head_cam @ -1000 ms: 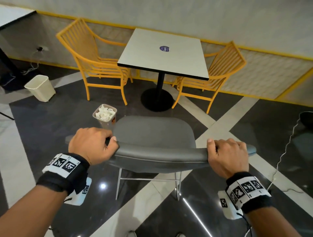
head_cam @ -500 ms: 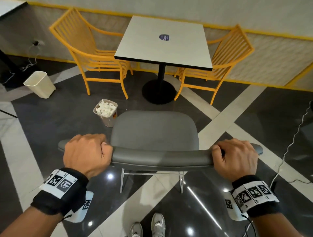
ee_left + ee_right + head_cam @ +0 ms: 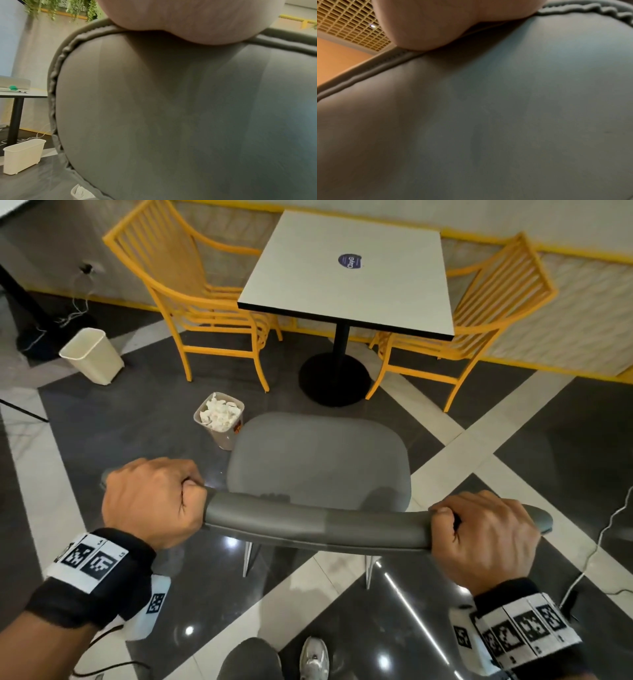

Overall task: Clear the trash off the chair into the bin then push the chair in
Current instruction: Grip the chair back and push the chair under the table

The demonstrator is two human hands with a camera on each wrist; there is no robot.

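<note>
A grey padded chair [image 3: 318,460] stands in front of me with a bare seat, facing the white square table [image 3: 349,268]. My left hand [image 3: 154,501] grips the left end of its backrest top, and my right hand [image 3: 486,535] grips the right end. Both wrist views are filled by the back of the grey backrest [image 3: 171,108] [image 3: 488,115], with the heel of each hand [image 3: 188,20] [image 3: 436,23] on its top edge. A small clear bin [image 3: 221,419] full of crumpled white paper sits on the floor by the seat's front left corner.
Two yellow slatted chairs [image 3: 191,285] [image 3: 486,313] flank the table, whose black pedestal base [image 3: 334,378] lies straight ahead of the seat. An empty cream bin [image 3: 92,356] [image 3: 22,157] stands far left. A white cable [image 3: 603,542] trails on the floor at right. My shoe [image 3: 313,659] is below.
The chair and both hands have moved forward toward the table, and the view has closed in on it. Both hands keep their grip on the backrest.
</note>
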